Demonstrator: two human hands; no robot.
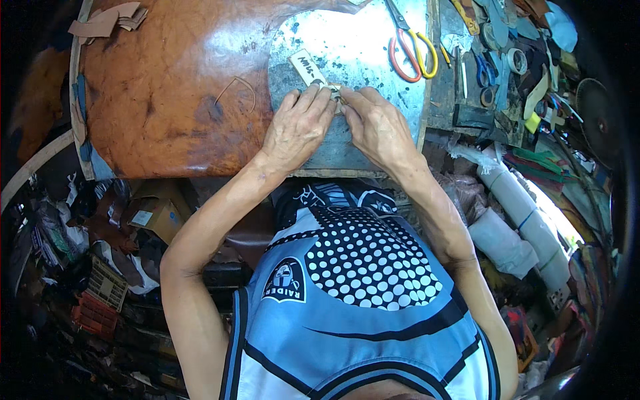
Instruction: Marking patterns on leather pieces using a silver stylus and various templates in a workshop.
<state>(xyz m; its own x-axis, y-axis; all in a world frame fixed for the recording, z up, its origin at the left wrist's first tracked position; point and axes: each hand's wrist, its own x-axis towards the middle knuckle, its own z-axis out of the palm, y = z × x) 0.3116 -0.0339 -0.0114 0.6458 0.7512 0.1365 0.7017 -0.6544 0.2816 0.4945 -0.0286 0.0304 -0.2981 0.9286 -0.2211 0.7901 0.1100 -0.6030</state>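
Note:
Close together on a shiny metal sheet [347, 40], my two hands work over a small pale tan piece [337, 108], perhaps leather. Bent fingers of my left hand [299, 128] press on its left side. My right hand [381, 128] pinches it from the right with thumb and forefinger. Its exact shape is mostly hidden under the fingertips. Just beyond my left fingers lies a beige strip [307, 67] with dark hand-written marks, its near end close to the fingertips.
Scissors [415, 57] with red and yellow handles lie at the far right of the sheet. To the left, a brown leather hide [173, 87] covers the table, with a thin loop of cord [248, 85] on it. Tape rolls [517, 61], tools and scraps crowd the right side.

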